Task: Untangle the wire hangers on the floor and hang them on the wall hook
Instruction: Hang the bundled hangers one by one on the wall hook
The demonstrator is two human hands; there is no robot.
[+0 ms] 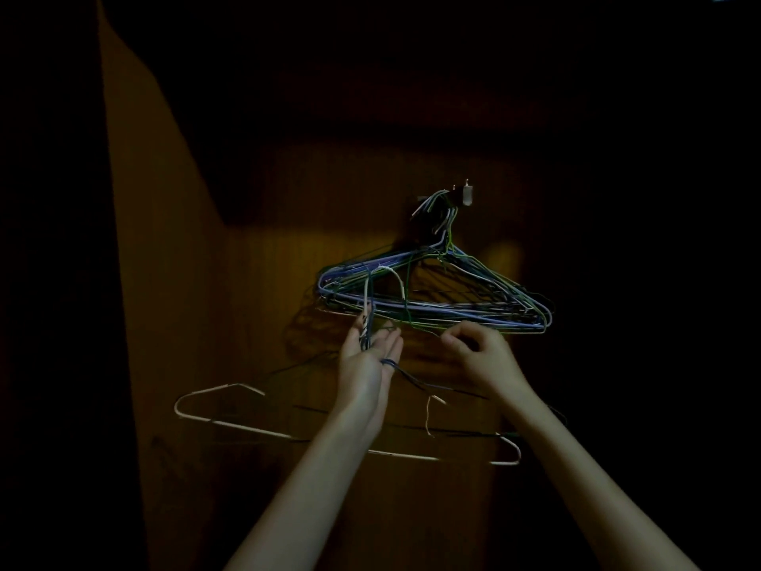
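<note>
My left hand (367, 356) pinches the necks of two thin wire hangers, one pale (230, 424) and one dark (416, 383), hanging below the full wall hook (466, 195). My right hand (477, 350) is curled; I cannot tell what it holds. They could snag the hung bunch of hangers (436, 298) and pull it down

Your left hand (369, 356) holds the necks of loose hangers (329, 426) below the bundle (436, 298) on the wall hook (447, 199); your right hand (477, 352) curls beside it.
</note>
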